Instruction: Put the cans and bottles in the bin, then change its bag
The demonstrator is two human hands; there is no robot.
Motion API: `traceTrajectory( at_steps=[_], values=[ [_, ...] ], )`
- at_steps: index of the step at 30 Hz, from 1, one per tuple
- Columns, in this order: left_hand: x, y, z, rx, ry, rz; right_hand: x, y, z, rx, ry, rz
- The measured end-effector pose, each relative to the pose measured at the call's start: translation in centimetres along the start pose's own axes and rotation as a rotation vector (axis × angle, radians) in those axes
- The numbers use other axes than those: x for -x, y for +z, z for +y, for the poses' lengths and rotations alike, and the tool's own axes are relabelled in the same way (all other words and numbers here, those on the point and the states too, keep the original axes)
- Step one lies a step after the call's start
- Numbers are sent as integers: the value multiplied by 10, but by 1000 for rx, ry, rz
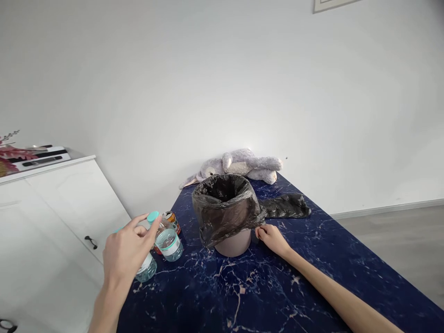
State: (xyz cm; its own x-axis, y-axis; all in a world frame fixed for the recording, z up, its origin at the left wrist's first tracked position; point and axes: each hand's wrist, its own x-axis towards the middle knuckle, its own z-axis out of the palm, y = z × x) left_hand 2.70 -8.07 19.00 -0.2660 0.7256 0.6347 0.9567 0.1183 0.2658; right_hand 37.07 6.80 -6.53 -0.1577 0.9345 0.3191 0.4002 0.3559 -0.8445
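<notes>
My left hand (126, 252) has its thumb and index finger around the turquoise cap of a clear plastic bottle (169, 243), which stands upright on the table. A second bottle (147, 270) is partly hidden behind that hand. Close by stands an orange and red drink can (172, 221), partly covered by the bottle. In the middle, a black plastic bag (225, 212) lines a small greyish-pink bin (236, 245) and hangs over its rim. My right hand (272, 238) is closed at the bag's lower right edge, beside the bin.
Behind the bin a grey plush rabbit (243, 164) lies on its side against the wall. More black plastic (287, 206) stretches right of the bin across the dark blue marbled table (215, 300). A white cabinet (62, 240) stands at the left, with red flowers (14, 155) on top.
</notes>
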Motion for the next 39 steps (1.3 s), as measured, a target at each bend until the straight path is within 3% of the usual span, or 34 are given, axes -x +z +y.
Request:
traceTrajectory(
  at_steps=[3,6,9,11,14,20,26,30,32,35,39],
  values=[
    [5,-20,20,27,80,142,0,0,-1,2,-6,-2],
    [7,-35,38,90,181,460,1,1,-2,4,-7,-6],
    [3,-41,52,285,271,735,1,1,-4,6,-14,-11],
    [-2,-40,61,451,293,799,1,1,-4,8,-20,-14],
    [-11,-35,75,681,289,726,0,1,-4,13,-25,-12],
    [-25,-7,99,904,264,334,-1,1,-2,19,-33,-9],
    [-41,29,106,706,331,29,-1,0,-4,16,-30,-17],
    [-35,38,91,566,304,-148,0,-1,-6,10,-27,-19],
    [-27,36,76,566,226,-84,0,-1,-7,8,-25,-19],
    [-17,25,48,509,173,183,1,-1,-7,4,-27,-14],
    [-16,9,4,240,175,445,2,-1,-8,2,-31,-11]
  ],
)
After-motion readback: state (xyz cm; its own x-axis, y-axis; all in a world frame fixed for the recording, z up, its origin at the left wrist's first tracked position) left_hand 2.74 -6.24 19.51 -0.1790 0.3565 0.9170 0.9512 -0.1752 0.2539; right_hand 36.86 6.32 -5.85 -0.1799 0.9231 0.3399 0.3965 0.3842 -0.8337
